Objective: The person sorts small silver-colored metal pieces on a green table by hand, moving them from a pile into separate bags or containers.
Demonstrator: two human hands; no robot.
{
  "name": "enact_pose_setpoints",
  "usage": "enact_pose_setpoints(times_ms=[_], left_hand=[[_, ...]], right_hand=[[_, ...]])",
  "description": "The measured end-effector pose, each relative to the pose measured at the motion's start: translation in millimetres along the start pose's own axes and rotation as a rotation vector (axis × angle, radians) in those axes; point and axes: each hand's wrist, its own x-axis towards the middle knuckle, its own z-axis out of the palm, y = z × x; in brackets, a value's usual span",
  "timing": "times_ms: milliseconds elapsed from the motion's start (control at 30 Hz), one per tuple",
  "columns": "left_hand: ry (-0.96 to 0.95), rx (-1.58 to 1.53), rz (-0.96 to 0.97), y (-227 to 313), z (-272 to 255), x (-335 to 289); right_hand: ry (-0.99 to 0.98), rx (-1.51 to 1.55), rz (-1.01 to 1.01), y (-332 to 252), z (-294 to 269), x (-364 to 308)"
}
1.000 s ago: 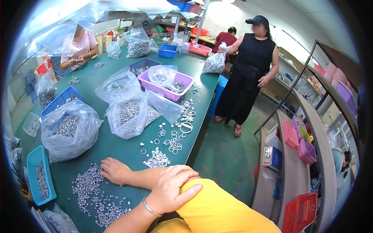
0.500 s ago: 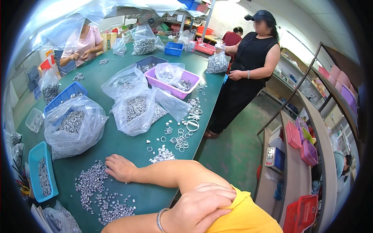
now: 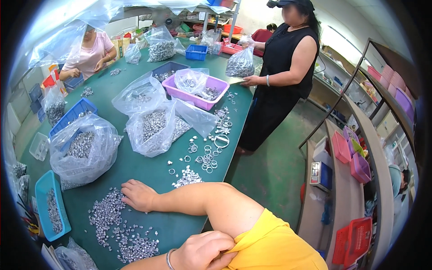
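Observation:
My left hand (image 3: 203, 253), a silver bangle at its wrist, pinches the hem of the yellow sleeve (image 3: 274, 240) on my right upper arm. My right arm crosses the near table edge, and my right hand (image 3: 138, 195) lies palm down on the green table with its fingers out and nothing held. Its fingertips touch the edge of a pile of small silver-coloured metal pieces (image 3: 107, 211). More such pieces (image 3: 137, 243) spread just below. A turquoise tray (image 3: 66, 216) with similar pieces stands left of the pile.
Open plastic bags of metal pieces (image 3: 81, 144) (image 3: 155, 126) stand beyond my right hand, near a purple basket (image 3: 204, 102). Rings (image 3: 207, 159) lie along the right table edge. A person in black (image 3: 290, 58) holds a filled bag (image 3: 240, 63); another in pink (image 3: 96, 49) sits far left.
My left hand has slid down from the top of the sleeve to its hem and closed on the cloth. My right hand stays put. The person in black has lifted the bag, a hand beneath it.

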Motion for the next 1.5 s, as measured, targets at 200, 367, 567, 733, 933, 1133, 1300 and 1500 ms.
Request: enact_pose_setpoints(times_ms=[200,367,567,733,933,1133,1300,1500], left_hand=[[-0.087,0.050,-0.131,-2,-2,-6],[-0.168,0.080,-0.051,-16,3,-20],[-0.147,-0.007,0.035,-32,43,-27],[-0.100,-0.085,0.047,-32,57,-25],[-0.008,-0.069,0.017,-28,49,-33],[-0.178,0.130,0.438,-34,13,-34],[0.518,-0.213,0.055,-26,37,-31],[0.114,0.226,-0.029,-10,9,-19]], right_hand=[[-0.073,-0.026,0.014,-1,-5,2],[-0.084,-0.018,0.027,-3,-6,0],[-0.079,-0.006,0.037,-5,-7,2],[-0.079,-0.028,0.034,0,-4,0],[-0.097,0.002,0.051,-3,-3,1],[-0.063,-0.041,0.021,1,0,-1],[-0.058,-0.045,0.007,1,0,1],[-0.068,-0.031,0.009,-1,-5,0]])
